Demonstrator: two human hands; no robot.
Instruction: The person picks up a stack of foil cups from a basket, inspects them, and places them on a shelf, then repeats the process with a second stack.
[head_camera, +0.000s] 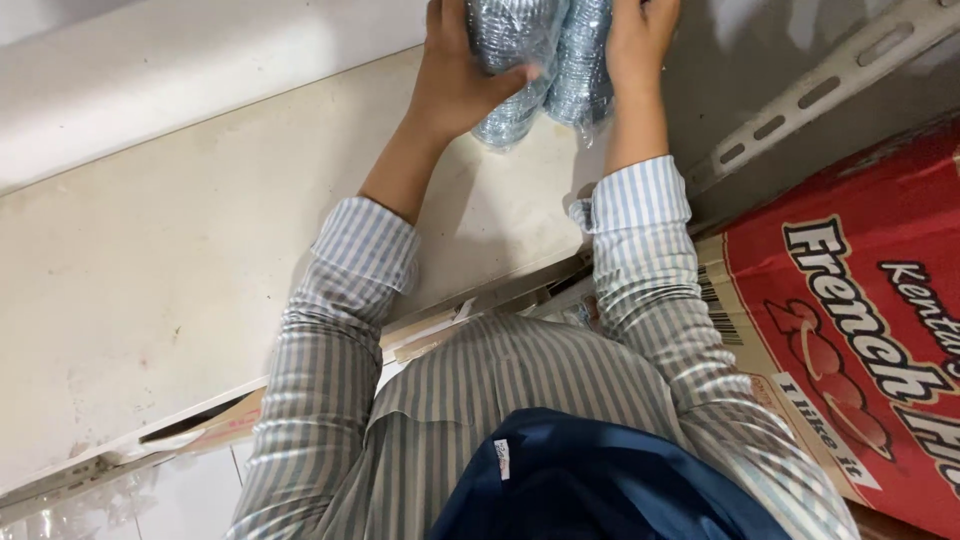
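At the top centre of the frame, the left hand (455, 80) and the right hand (635, 50) were clamped on either side of two stacks of shiny silver foil cups wrapped in clear plastic (540, 65), the left thumb pressed across the front. The stacks rested on a pale, scuffed shelf board (170, 260). Striped blue-and-white sleeves (340, 300) ran down toward the lower frame. At the right edge sat a red printed cardboard box (860, 330), beneath a slotted grey metal shelf rail (810, 95).

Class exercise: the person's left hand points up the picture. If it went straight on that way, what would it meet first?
The left hand already grips the plastic-wrapped stack of silvery foil dishes; that stack comes first. Beyond it the picture ends.
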